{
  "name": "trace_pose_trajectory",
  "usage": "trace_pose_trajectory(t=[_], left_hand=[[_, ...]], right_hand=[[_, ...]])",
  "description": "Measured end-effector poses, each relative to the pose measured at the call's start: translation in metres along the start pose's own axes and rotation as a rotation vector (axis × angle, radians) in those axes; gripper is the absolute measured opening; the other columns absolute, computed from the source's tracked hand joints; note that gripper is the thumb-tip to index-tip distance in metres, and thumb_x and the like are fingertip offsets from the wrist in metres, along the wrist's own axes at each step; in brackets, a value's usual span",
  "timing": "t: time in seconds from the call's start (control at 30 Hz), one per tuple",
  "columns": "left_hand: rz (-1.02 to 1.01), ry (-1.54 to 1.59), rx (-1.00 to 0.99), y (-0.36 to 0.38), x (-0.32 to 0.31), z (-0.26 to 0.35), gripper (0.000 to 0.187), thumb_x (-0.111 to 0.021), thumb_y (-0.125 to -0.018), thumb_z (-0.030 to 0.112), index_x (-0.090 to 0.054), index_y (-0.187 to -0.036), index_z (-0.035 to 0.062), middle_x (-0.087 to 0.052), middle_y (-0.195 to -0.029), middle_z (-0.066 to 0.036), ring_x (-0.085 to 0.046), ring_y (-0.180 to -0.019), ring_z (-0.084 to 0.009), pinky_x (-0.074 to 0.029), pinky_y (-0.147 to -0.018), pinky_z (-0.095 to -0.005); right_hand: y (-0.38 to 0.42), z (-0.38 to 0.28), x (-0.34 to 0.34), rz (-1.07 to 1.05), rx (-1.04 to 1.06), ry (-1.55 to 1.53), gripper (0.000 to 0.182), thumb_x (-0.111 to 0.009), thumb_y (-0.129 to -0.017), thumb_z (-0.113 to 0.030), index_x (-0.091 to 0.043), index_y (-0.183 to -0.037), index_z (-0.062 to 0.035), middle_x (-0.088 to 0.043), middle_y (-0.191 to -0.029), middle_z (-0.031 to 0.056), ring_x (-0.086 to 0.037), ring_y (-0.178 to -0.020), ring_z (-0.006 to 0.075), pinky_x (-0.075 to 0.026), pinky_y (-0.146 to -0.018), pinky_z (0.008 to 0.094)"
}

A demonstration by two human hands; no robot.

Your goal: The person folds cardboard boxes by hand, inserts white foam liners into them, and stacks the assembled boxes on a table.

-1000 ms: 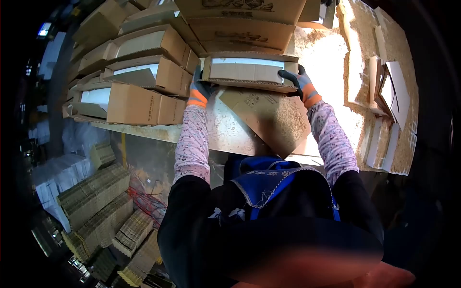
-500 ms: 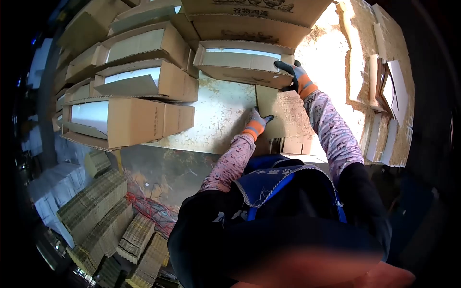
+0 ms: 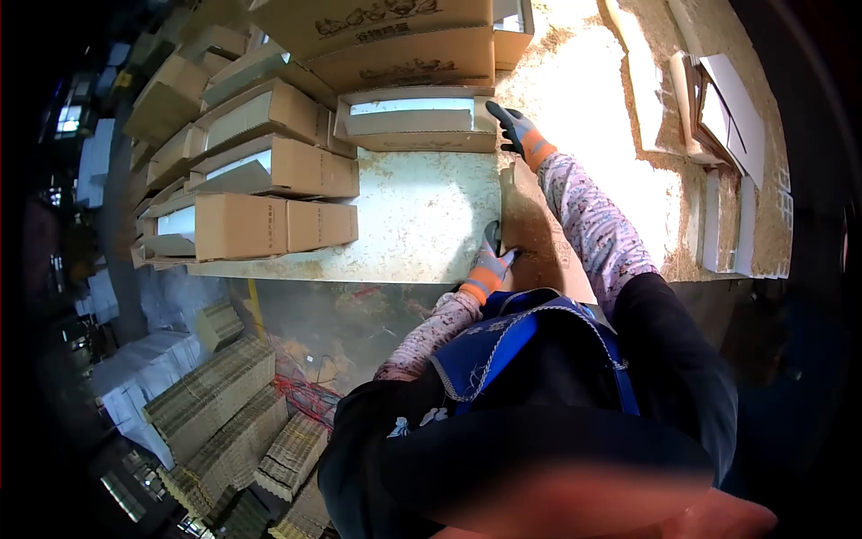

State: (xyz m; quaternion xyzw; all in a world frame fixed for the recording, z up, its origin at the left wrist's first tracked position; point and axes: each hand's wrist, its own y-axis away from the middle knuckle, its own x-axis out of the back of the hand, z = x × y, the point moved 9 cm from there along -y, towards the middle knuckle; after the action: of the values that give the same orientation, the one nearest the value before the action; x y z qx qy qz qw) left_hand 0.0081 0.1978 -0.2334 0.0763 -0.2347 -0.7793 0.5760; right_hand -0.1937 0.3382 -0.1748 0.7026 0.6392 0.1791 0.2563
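My left hand [image 3: 490,262], in a grey and orange glove, has its fingers closed on the left edge of a flat cardboard carton [image 3: 539,229]. This carton stands tilted close in front of my blue apron, and its lower end is hidden by it. Farther up, my right hand [image 3: 519,133] has its gloved fingers apart at the right end of an open cardboard box [image 3: 417,141]. A white lining shows inside that box. The far end of the flat carton comes up just below my right wrist.
Rows of open boxes [image 3: 241,225] line the left of the pale worktable [image 3: 417,216]. Larger printed cartons [image 3: 404,58] stand behind. At right, folded cardboard pieces [image 3: 718,117] lean on the dusty, brightly lit surface. Stacks of egg trays [image 3: 211,382] sit on the floor, lower left.
The open box has shifted left, and my right hand's fingers have come off its corner. The flat carton has swung up and toward me in my left hand. The view has turned slightly.
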Motion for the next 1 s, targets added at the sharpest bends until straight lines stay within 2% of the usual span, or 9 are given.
trace_pose_trajectory(t=[0.1,0.27,0.37,0.5,0.63,0.73,0.8,0.83,1.0], left_hand=[[-0.041,0.180,0.021,0.030,-0.006,0.010,0.083,-0.071,-0.079,0.011,-0.018,-0.143,0.0038,-0.043,-0.136,-0.016,-0.043,-0.124,-0.0241,-0.035,-0.101,-0.0322],[0.012,-0.129,-0.020,0.081,-0.035,0.025,0.081,-0.077,-0.072,0.017,-0.034,-0.139,0.0046,-0.051,-0.129,-0.017,-0.050,-0.118,-0.0224,-0.039,-0.098,-0.0318],[0.137,-0.078,-0.144,0.085,-0.052,0.028,0.084,-0.080,-0.068,0.018,-0.036,-0.137,0.0033,-0.052,-0.127,-0.016,-0.051,-0.116,-0.0219,-0.040,-0.098,-0.0314],[0.187,-0.092,-0.147,0.088,-0.047,0.074,0.077,-0.083,-0.065,0.019,-0.045,-0.128,-0.0056,-0.060,-0.115,-0.016,-0.059,-0.101,-0.0186,-0.046,-0.089,-0.0285],[0.186,0.095,-0.096,0.097,-0.029,0.149,0.045,-0.076,-0.075,0.024,-0.062,-0.106,-0.0050,-0.069,-0.092,-0.013,-0.065,-0.082,-0.0182,-0.049,-0.079,-0.0279],[0.235,-0.837,-0.140,0.099,-0.048,0.202,0.046,-0.060,-0.083,0.049,-0.069,-0.095,0.0055,-0.068,-0.094,-0.015,-0.065,-0.087,-0.0279,-0.048,-0.078,-0.0335],[0.203,-0.718,-0.175,0.081,-0.046,0.192,0.047,-0.059,-0.083,0.050,-0.070,-0.093,0.0057,-0.068,-0.092,-0.016,-0.064,-0.088,-0.0296,-0.048,-0.079,-0.0345],[0.167,-0.595,-0.203,0.072,-0.044,0.185,0.048,-0.058,-0.083,0.051,-0.070,-0.092,0.0058,-0.068,-0.091,-0.017,-0.063,-0.089,-0.0313,-0.048,-0.079,-0.0355],[0.394,-1.295,-0.213,0.094,-0.057,0.243,0.053,-0.040,-0.091,0.046,-0.068,-0.079,0.0025,-0.067,-0.083,-0.019,-0.065,-0.077,-0.0346,-0.048,-0.070,-0.0440]], right_hand=[[0.059,-0.018,0.056,-0.086,0.360,0.082,0.053,-0.060,-0.086,-0.042,-0.053,-0.125,-0.0066,-0.054,-0.121,0.0095,-0.052,-0.108,0.0205,-0.045,-0.087,0.0330],[0.239,0.031,0.265,0.785,0.704,0.799,0.044,-0.068,-0.079,-0.030,-0.058,-0.111,-0.0016,-0.056,-0.111,0.0161,-0.056,-0.101,0.0279,-0.046,-0.084,0.0363],[0.265,0.149,0.356,0.599,0.287,0.535,0.059,-0.071,-0.076,-0.022,-0.048,-0.124,0.0031,-0.051,-0.125,0.0186,-0.049,-0.118,0.0272,-0.039,-0.099,0.0335],[0.319,0.101,0.348,0.366,0.281,0.243,0.061,-0.070,-0.077,-0.017,-0.045,-0.129,0.0034,-0.049,-0.130,0.0173,-0.043,-0.124,0.0249,-0.033,-0.103,0.0324],[0.339,0.023,0.356,-0.119,0.404,-0.141,0.046,-0.063,-0.085,-0.029,-0.054,-0.119,0.0014,-0.065,-0.086,0.0050,-0.056,-0.065,0.0069,-0.044,-0.062,0.0204],[0.306,-0.001,0.384,0.482,0.636,0.481,0.032,-0.063,-0.085,-0.033,-0.066,-0.096,-0.0029,-0.063,-0.079,0.0036,-0.056,-0.067,0.0111,-0.045,-0.065,0.0243],[0.305,-0.019,0.376,0.732,0.873,0.660,0.027,-0.065,-0.085,-0.029,-0.067,-0.084,-0.0019,-0.063,-0.085,0.0059,-0.057,-0.078,0.0147,-0.045,-0.073,0.0273],[0.277,0.003,0.377,0.385,0.524,0.223,0.026,-0.067,-0.083,-0.026,-0.064,-0.089,-0.0004,-0.062,-0.092,0.0075,-0.057,-0.086,0.0154,-0.044,-0.080,0.0267],[0.274,0.005,0.353,0.081,0.606,-0.184,0.042,-0.067,-0.081,-0.023,-0.054,-0.116,-0.0021,-0.060,-0.106,0.0100,-0.053,-0.102,0.0176,-0.038,-0.094,0.0294]])
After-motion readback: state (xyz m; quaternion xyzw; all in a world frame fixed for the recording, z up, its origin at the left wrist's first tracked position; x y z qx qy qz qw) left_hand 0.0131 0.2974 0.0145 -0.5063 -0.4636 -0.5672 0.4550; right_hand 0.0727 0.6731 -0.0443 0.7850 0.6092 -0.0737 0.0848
